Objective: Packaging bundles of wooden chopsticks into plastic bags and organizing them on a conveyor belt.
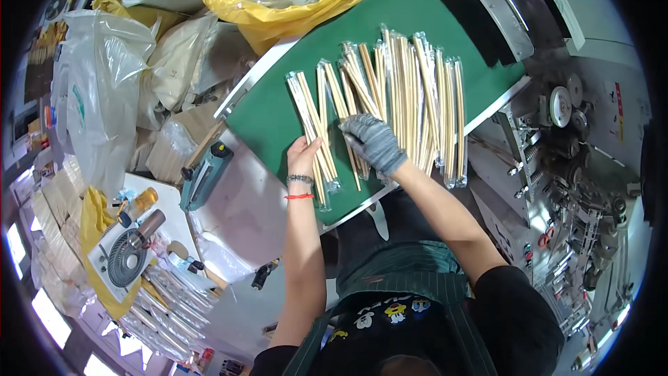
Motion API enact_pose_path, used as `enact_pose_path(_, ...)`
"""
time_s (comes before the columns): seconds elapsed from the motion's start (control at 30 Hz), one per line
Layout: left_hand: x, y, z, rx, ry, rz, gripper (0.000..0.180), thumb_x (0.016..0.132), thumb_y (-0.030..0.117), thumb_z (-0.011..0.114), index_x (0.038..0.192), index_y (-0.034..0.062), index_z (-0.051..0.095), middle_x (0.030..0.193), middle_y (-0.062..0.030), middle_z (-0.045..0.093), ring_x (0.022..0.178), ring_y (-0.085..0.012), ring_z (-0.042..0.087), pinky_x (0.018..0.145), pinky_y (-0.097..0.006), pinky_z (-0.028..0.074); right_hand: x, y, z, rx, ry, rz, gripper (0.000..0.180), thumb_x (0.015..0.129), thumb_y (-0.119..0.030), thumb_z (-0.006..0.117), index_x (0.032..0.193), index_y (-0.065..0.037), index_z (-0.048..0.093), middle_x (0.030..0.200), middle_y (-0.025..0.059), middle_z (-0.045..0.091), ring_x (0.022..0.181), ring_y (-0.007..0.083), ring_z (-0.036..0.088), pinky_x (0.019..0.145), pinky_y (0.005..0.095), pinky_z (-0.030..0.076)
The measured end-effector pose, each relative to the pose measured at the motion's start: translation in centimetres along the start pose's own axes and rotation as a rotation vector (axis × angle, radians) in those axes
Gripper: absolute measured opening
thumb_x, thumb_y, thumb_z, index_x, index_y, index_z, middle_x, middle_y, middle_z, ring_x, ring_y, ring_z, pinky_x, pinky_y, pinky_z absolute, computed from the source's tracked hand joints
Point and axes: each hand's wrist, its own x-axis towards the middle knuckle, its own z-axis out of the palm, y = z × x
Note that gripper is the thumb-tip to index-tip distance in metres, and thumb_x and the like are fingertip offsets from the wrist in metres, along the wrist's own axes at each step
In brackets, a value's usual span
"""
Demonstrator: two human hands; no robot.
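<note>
Several pairs of wooden chopsticks in clear plastic sleeves lie side by side on a green conveyor belt. My bare left hand, with a beaded bracelet and a red band at the wrist, is closed round the leftmost wrapped chopsticks, its thumb lying across them. A grey knit glove covers my right hand. Its fingers point left and curl down over chopsticks in the middle of the row; the glove hides part of what they grip.
A yellow bag lined with clear plastic stands beyond the belt. Plastic sacks crowd the far left. A teal tool-like device and a small fan are at left. Machinery with rollers flanks the belt on the right.
</note>
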Motion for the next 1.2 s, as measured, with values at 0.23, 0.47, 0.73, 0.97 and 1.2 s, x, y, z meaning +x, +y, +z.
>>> enact_pose_path(0.23, -0.2, -0.1, 0.2, -0.035, -0.027, 0.003, 0.018, 0.073, 0.004, 0.053, 0.089, -0.0045, 0.049, 0.077, -0.0075, 0.057, 0.064, -0.0117, 0.054, 0.059, -0.021, 0.044, 3.6, -0.8, 0.9, -0.155, -0.259, 0.565, 0.026, 0.066, -0.028, 0.057, 0.075, -0.004, 0.056, 0.066, 0.0153, 0.056, 0.066, 0.0286, 0.054, 0.061, 0.0362, 0.042)
enact_pose_path(0.47, -0.6, -1.0, -1.5, 0.046, 0.125, 0.087, 0.020, 0.073, 0.002, 0.053, 0.091, -0.0044, 0.046, 0.080, -0.0067, 0.055, 0.068, -0.0092, 0.051, 0.062, -0.020, 0.041, 4.4, 0.9, 0.9, -0.287, -0.397, 0.533, 0.031, 0.065, -0.031, 0.053, 0.071, -0.001, 0.059, 0.069, 0.0198, 0.055, 0.068, 0.0323, 0.054, 0.064, 0.0371, 0.043)
enact_pose_path(0.73, -1.3, -1.0, -1.9, 0.200, 0.274, 0.255, 0.027, 0.071, -0.002, 0.050, 0.097, -0.0050, 0.042, 0.086, -0.0086, 0.054, 0.075, -0.0115, 0.052, 0.069, -0.021, 0.040, 4.3, 2.4, -0.5, 0.321, -0.384, 1.002, 0.020, 0.076, -0.016, 0.050, 0.086, 0.001, 0.053, 0.053, 0.0085, 0.053, 0.039, 0.0150, 0.050, 0.034, 0.0259, 0.042)
enact_pose_path(0.97, -1.2, -1.0, -2.1, 0.158, 0.267, 0.227, 0.027, 0.072, -0.002, 0.049, 0.097, -0.0045, 0.041, 0.086, -0.0092, 0.054, 0.075, -0.0117, 0.052, 0.070, -0.021, 0.040, 4.6, 1.3, -0.9, 0.403, -0.311, 1.066, 0.021, 0.074, -0.017, 0.053, 0.084, 0.002, 0.053, 0.053, 0.0084, 0.053, 0.038, 0.0141, 0.050, 0.034, 0.0255, 0.041)
enact_pose_path(1.2, -1.0, -1.3, -2.2, 0.138, 0.256, 0.227, 0.026, 0.073, -0.002, 0.049, 0.098, -0.0044, 0.041, 0.086, -0.0086, 0.054, 0.073, -0.0112, 0.051, 0.069, -0.021, 0.040, 4.5, 1.1, -0.6, 0.311, -0.262, 1.002, 0.019, 0.070, -0.015, 0.058, 0.071, 0.003, 0.055, 0.047, 0.0094, 0.049, 0.040, 0.0158, 0.050, 0.038, 0.0277, 0.041)
